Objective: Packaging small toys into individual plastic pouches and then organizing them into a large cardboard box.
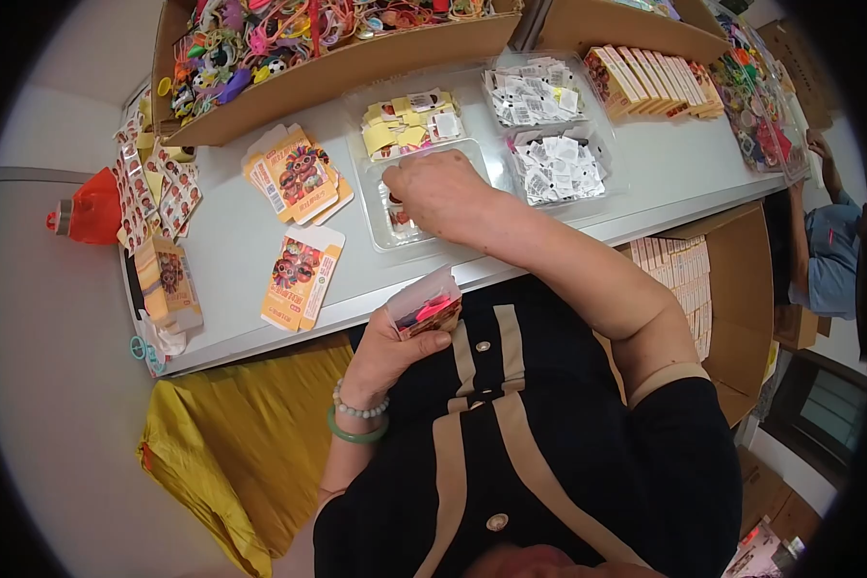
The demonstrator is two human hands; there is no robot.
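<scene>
The small open-topped carton (428,301) is in your left hand (392,349), just off the front edge of the bench (226,289), your thumb pressed against its side. It should be light, thin card that creases easily: grip low along the sides, gently, so the mouth keeps its shape. Your right hand (445,196) dips into the clear tray (369,207) near that edge; I cannot tell whether its fingertips pinch anything.
</scene>
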